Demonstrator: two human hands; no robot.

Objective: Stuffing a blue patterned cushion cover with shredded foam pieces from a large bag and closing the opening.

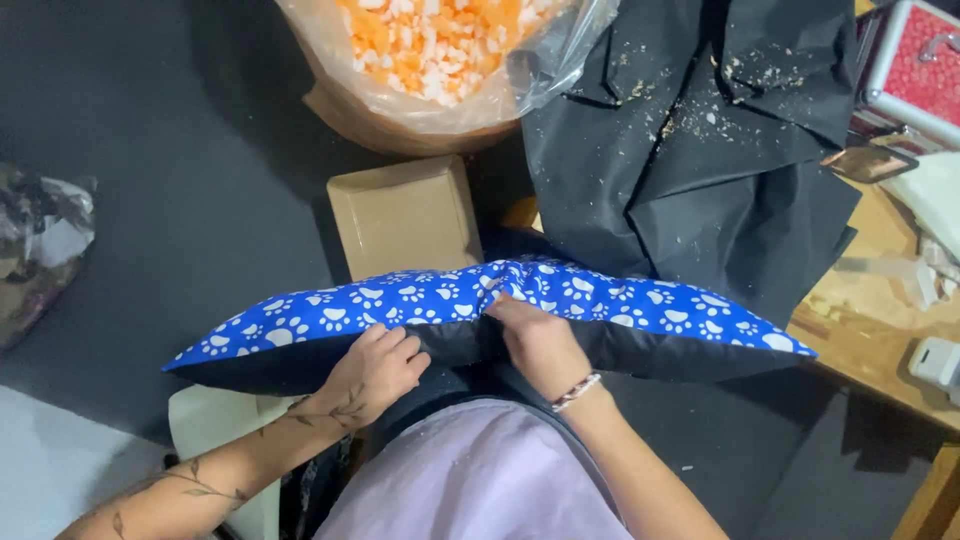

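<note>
At far left we see a crumpled bundle (pixel 40 245) on the dark floor (pixel 190 150), cut off by the frame edge. Moving right, a tan box (pixel 405 215) lies flat on the floor, and above it stands a clear bag (pixel 440 50) of orange and white foam bits, set in a brown sack.

Across the middle lies the cushion (pixel 330 315), blue with white paw prints on top and black beneath, stretched over our lap from left to right. Our left hand (pixel 375 370) rests on its near edge, fingers curled in and pinching the black fabric just under the blue seam. Just right of it, our right hand (pixel 535 335) grips the same edge, fingers bent and tucked into the seam where the blue cloth puckers; a beaded bracelet (pixel 575 392) circles that wrist. Both hands are closed on the cushion and sit near one another, not touching.

Behind the cushion's right half a black cloth (pixel 700 150) is heaped, dusted with pale crumbs. Further right stands a wooden table (pixel 870 330), with a red case (pixel 915 70) at its far end and a small white device (pixel 940 362) near its front edge.
</note>
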